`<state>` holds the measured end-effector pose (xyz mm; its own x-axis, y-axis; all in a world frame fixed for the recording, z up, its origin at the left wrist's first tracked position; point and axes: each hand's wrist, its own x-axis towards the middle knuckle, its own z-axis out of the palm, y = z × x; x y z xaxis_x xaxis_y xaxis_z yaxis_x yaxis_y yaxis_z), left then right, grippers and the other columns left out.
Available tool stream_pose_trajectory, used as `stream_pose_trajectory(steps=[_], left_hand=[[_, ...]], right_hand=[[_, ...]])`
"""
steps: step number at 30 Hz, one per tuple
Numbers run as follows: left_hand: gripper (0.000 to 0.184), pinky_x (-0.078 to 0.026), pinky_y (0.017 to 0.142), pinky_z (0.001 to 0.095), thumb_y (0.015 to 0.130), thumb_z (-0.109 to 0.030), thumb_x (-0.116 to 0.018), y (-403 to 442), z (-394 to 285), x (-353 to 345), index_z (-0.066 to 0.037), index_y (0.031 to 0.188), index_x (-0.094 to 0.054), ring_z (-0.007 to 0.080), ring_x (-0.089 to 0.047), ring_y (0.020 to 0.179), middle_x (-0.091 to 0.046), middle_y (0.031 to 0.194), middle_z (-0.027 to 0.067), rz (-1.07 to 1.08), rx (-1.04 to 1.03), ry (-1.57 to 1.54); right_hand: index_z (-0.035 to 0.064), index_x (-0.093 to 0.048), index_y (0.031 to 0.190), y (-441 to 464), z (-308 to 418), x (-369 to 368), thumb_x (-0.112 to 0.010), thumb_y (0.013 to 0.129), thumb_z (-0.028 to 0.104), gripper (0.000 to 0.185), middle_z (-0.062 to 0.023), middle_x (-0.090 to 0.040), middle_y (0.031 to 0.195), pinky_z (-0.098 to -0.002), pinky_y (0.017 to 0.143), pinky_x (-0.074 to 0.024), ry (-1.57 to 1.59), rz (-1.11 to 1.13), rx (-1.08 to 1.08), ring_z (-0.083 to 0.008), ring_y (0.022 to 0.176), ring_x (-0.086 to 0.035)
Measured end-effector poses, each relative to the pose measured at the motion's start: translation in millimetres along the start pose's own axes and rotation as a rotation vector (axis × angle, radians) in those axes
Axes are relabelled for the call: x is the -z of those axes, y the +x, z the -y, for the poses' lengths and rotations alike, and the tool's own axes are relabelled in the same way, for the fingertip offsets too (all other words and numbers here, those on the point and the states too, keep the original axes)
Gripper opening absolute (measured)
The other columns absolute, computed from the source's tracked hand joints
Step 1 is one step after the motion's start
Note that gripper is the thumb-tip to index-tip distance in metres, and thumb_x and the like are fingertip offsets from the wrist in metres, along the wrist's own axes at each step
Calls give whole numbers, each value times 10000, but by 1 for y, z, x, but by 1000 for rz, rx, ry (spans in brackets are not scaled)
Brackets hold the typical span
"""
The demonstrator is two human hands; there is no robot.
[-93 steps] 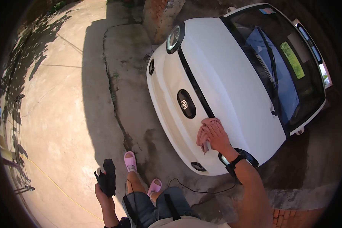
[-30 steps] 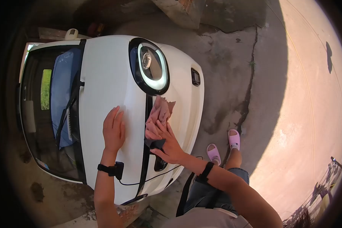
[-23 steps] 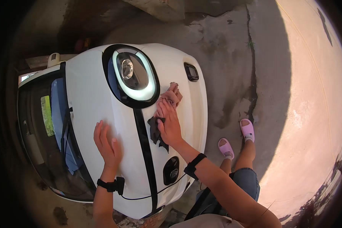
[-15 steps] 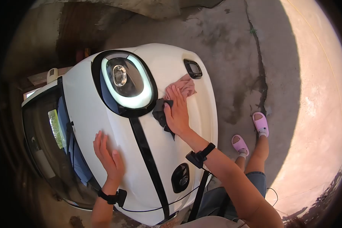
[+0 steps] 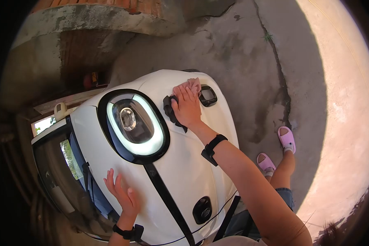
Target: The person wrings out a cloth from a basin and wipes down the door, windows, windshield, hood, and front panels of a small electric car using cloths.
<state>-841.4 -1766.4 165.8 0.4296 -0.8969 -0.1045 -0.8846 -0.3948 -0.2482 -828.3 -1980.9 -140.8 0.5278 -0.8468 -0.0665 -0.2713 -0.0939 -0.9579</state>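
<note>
My right hand [image 5: 188,107] presses flat on the white car's front [image 5: 192,156], over a pink cloth [image 5: 195,85] and a black cloth [image 5: 171,110]. The pink one shows beyond my fingertips, touching a small black-framed lamp recess [image 5: 208,95]. The black cloth lies beside my thumb and palm, with a corner hanging down. My left hand [image 5: 124,194] is over the hood edge below the lit oval headlight [image 5: 135,123], with its fingers apart and nothing in it. Whether it touches the paint cannot be told. Both wrists wear black bands.
A black badge [image 5: 202,210] and a dark seam strip [image 5: 168,197] are on the car's front. A thin cable [image 5: 217,217] crosses low. Pink sandals [image 5: 286,137] stand on cracked concrete [image 5: 258,74]. A low wall with bricks [image 5: 98,16] is at the upper left.
The view has swung round to the headlight side. The black cloth has gone from my left hand to under my right, which has slid with both cloths from the seam to the lamp recess.
</note>
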Motion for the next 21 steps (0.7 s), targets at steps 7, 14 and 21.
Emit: stream_pose_trajectory(steps=[7,14,21], left_hand=[[697,-12,1167,567,1022,-480,-263,119,34,-13,19,1505,-221,393,-96,1490,-143,1591,246,51,-21,93],[708,-11,1160,593,995,-456,-348,123,35,-12,-9,1524,-204,417,-100,1487,-156,1592,249,47,22,-1],[707,-41,1149,613,986,-459,-370,121,38,-13,-27,1525,-223,460,-122,1471,-175,1580,272,60,39,1]], right_hand=[[126,-414,1457,10,53,19,-457,982,317,513,-116,-494,1420,-429,1159,-276,378,157,438,-301,1334,-436],[70,-558,1292,114,-77,-37,-558,925,357,465,-164,-605,1269,-430,1085,-348,36,49,-69,-319,1247,-507],[85,-532,1347,89,26,-35,-428,983,301,435,-141,-621,1240,-443,1138,-279,43,183,135,-278,1300,-470]])
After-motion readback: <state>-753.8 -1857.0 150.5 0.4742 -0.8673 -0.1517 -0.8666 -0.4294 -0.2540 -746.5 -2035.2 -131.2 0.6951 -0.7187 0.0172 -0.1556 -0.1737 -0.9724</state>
